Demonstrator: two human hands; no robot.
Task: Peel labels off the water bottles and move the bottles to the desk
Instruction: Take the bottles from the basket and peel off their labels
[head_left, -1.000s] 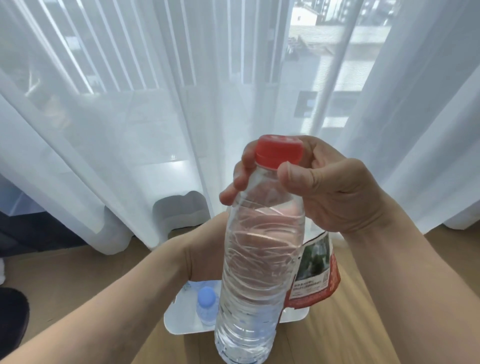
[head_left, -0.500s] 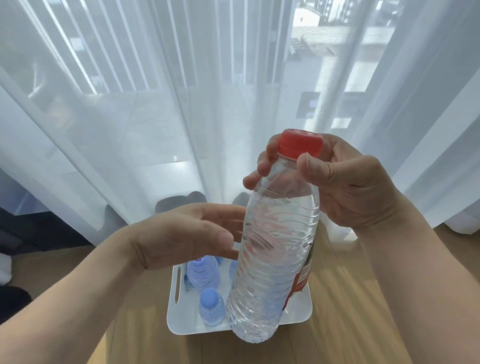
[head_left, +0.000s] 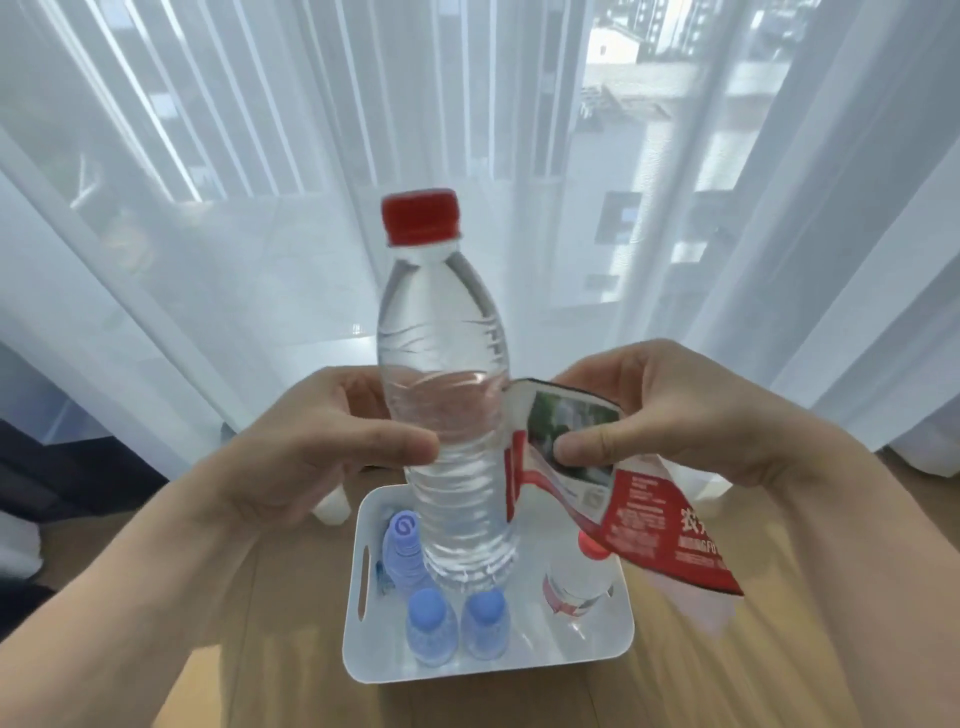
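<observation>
My left hand (head_left: 311, 457) grips the bottle (head_left: 447, 415) round its middle, thumb on the near side and fingers curled behind. The bottle is upright, red cap (head_left: 420, 215) on, its body clear and bare, held in the air over the bin (head_left: 519, 670). My right hand (head_left: 670, 415) pinches the label (head_left: 623, 493), thumb pressed on the printed face and fingers behind it. The label is mostly off: one edge still touches the bottle's right side, and the rest spreads right and hangs down toward me. The white bin sits on the wood floor (head_left: 249, 623) below, with a slot handle in its left wall. Three small bottles (head_left: 430, 621) with blue caps stand in its left half, two near and one farther. A red-capped bottle (head_left: 579, 577), label still on, stands in the right half. Obstructions: the held bottle hides the bin's far left part and overlaps the far blue-capped one; the hanging label covers the bin's far right corner and part of the red-capped bottle's top. A sheer white curtain (head_left: 208, 208) hangs beyond, reaching the floor, with buildings showing through it.
</observation>
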